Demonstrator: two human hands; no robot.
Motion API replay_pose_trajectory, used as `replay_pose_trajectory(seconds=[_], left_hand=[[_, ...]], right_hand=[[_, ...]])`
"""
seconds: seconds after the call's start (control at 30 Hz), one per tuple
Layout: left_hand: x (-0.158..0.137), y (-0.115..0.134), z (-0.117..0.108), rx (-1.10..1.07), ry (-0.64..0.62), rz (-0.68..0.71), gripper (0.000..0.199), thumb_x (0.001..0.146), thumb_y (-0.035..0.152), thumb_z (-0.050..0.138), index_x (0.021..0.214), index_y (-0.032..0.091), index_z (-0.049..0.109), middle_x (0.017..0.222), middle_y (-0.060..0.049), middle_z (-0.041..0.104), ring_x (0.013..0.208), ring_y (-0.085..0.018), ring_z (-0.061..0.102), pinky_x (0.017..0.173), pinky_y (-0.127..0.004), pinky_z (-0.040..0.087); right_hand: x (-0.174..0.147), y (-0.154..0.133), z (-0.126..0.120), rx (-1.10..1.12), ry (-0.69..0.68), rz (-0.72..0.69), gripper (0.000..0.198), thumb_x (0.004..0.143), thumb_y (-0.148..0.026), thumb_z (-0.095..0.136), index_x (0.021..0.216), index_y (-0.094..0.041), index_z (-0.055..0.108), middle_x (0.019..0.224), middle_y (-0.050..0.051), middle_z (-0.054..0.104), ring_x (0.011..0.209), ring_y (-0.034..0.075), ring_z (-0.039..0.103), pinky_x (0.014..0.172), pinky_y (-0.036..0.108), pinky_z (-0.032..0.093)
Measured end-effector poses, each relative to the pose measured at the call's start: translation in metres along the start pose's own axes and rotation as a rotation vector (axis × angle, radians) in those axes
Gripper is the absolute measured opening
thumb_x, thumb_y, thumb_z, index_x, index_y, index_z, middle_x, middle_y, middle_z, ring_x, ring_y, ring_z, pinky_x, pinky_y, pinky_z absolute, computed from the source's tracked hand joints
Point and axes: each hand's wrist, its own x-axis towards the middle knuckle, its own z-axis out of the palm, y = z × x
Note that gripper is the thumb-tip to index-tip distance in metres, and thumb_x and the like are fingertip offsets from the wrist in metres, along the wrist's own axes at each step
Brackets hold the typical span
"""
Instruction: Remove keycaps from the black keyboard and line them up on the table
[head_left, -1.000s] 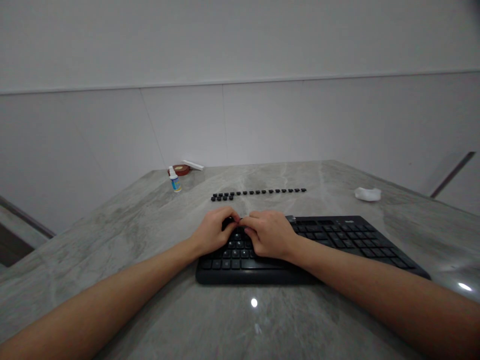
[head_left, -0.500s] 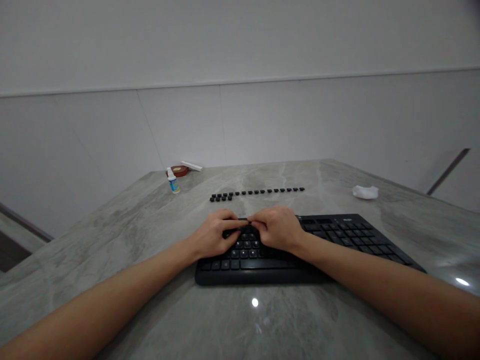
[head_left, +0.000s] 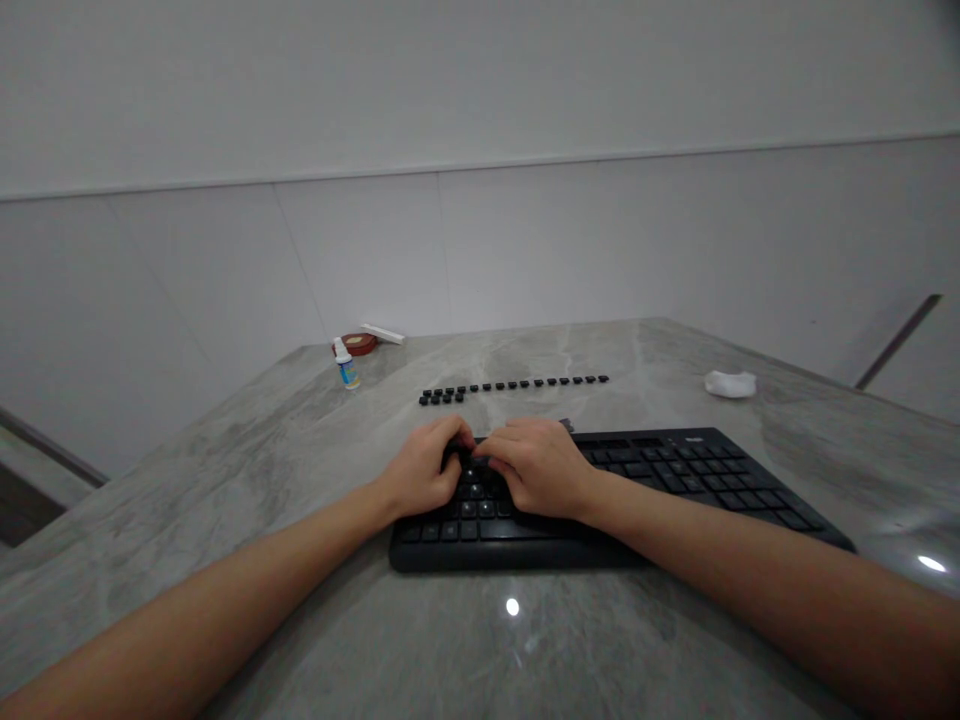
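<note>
A black keyboard (head_left: 525,553) lies flat in front of me; several spots left of its middle show bare key stems without caps. My left hand (head_left: 427,467) rests over its upper left part, fingers bent and closed towards the thumb. My right hand (head_left: 538,467) lies just to the right, its thumb and fingers pinched together close to the left fingertips. Whatever sits between the fingers of either hand is hidden. Beyond the keyboard, removed black keycaps (head_left: 512,384) stand in a long row, with a short second row (head_left: 442,399) at its left end.
The grey marble-patterned table (head_left: 315,620) reaches back to a pale wall. At the back left stand a small spray bottle (head_left: 347,365), a reddish-brown object (head_left: 358,344) and a white strip (head_left: 382,333). A crumpled white wad (head_left: 730,385) lies at right. A small dark object (head_left: 566,425) shows behind my right hand.
Both hands have shifted slightly left along the keyboard. My left index finger, stretched out before, is now bent. A small dark object behind my right hand has come into view.
</note>
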Motion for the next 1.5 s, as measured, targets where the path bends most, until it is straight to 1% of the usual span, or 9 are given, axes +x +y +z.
replay_pose_trajectory(seconds=[0.1, 0.2, 0.5, 0.6, 0.77, 0.9, 1.03, 1.2, 1.5], left_hand=[[0.0002, 0.0003, 0.0003, -0.007, 0.005, -0.001, 0.03, 0.062, 0.001, 0.041, 0.086, 0.018, 0.05, 0.081, -0.002, 0.059, 0.078, -0.017, 0.057, 0.072, -0.031, 0.046], [0.0, -0.0004, 0.0008, -0.016, 0.016, 0.012, 0.031, 0.061, 0.001, 0.041, 0.086, 0.018, 0.051, 0.081, -0.003, 0.059, 0.078, -0.018, 0.057, 0.072, -0.031, 0.046], [0.0008, -0.0009, 0.0017, -0.025, 0.043, 0.035, 0.029, 0.059, 0.0, 0.041, 0.08, 0.018, 0.05, 0.08, -0.002, 0.059, 0.076, -0.017, 0.055, 0.072, -0.03, 0.046], [0.0009, -0.0027, 0.0033, -0.054, 0.048, 0.056, 0.028, 0.057, -0.003, 0.039, 0.072, 0.017, 0.051, 0.08, -0.003, 0.06, 0.077, -0.017, 0.056, 0.073, -0.03, 0.047], [0.0008, -0.0055, 0.0048, -0.079, 0.057, 0.064, 0.025, 0.06, -0.004, 0.037, 0.059, 0.016, 0.051, 0.079, -0.004, 0.061, 0.076, -0.016, 0.057, 0.071, -0.029, 0.047], [0.0009, -0.0034, 0.0026, -0.074, 0.049, 0.076, 0.029, 0.064, -0.004, 0.039, 0.069, 0.016, 0.059, 0.08, -0.004, 0.062, 0.077, -0.016, 0.058, 0.073, -0.029, 0.048], [0.0008, -0.0012, 0.0002, -0.057, -0.001, 0.09, 0.026, 0.071, 0.001, 0.045, 0.079, 0.016, 0.064, 0.083, -0.004, 0.064, 0.08, -0.017, 0.059, 0.077, -0.031, 0.049], [0.0002, -0.003, 0.0004, -0.031, -0.018, 0.081, 0.029, 0.072, 0.0, 0.044, 0.082, 0.017, 0.066, 0.083, -0.004, 0.064, 0.081, -0.017, 0.06, 0.078, -0.032, 0.049], [0.0001, -0.0051, 0.0022, -0.045, 0.014, 0.07, 0.032, 0.067, -0.002, 0.041, 0.078, 0.017, 0.064, 0.08, -0.003, 0.064, 0.078, -0.016, 0.059, 0.075, -0.031, 0.048]], right_hand=[[0.0018, -0.0009, -0.0017, -0.082, 0.016, -0.08, 0.023, 0.078, -0.011, 0.052, 0.09, -0.02, 0.068, 0.076, 0.002, 0.065, 0.07, 0.017, 0.051, 0.063, 0.031, 0.033], [0.0035, -0.0026, -0.0039, -0.138, 0.001, -0.144, 0.026, 0.075, -0.009, 0.052, 0.093, -0.019, 0.068, 0.079, 0.003, 0.064, 0.074, 0.018, 0.048, 0.064, 0.032, 0.031], [0.0045, -0.0039, -0.0058, -0.191, -0.074, -0.15, 0.028, 0.073, -0.009, 0.05, 0.094, -0.018, 0.067, 0.08, 0.004, 0.063, 0.074, 0.019, 0.047, 0.065, 0.032, 0.03], [0.0052, -0.0047, -0.0054, -0.197, -0.112, -0.12, 0.029, 0.074, -0.01, 0.051, 0.097, -0.017, 0.067, 0.081, 0.005, 0.063, 0.075, 0.019, 0.049, 0.065, 0.032, 0.031], [0.0058, -0.0059, -0.003, -0.168, -0.163, 0.039, 0.026, 0.076, -0.013, 0.051, 0.093, -0.02, 0.069, 0.078, 0.003, 0.065, 0.066, 0.016, 0.052, 0.061, 0.03, 0.031], [0.0063, -0.008, -0.0027, -0.149, -0.153, 0.109, 0.021, 0.078, -0.016, 0.052, 0.089, -0.021, 0.069, 0.079, 0.003, 0.067, 0.065, 0.015, 0.055, 0.058, 0.03, 0.031], [0.0064, -0.0094, -0.005, -0.145, -0.157, 0.155, 0.017, 0.079, -0.018, 0.052, 0.084, -0.021, 0.068, 0.077, 0.002, 0.068, 0.062, 0.014, 0.056, 0.054, 0.029, 0.028], [0.0058, -0.0095, -0.0052, -0.148, -0.133, 0.169, 0.014, 0.079, -0.019, 0.052, 0.079, -0.02, 0.067, 0.075, 0.002, 0.068, 0.061, 0.014, 0.055, 0.054, 0.029, 0.028], [0.0055, -0.0083, -0.0029, -0.164, -0.077, 0.069, 0.015, 0.074, -0.013, 0.053, 0.079, -0.019, 0.066, 0.071, 0.002, 0.065, 0.064, 0.016, 0.052, 0.06, 0.031, 0.03]])
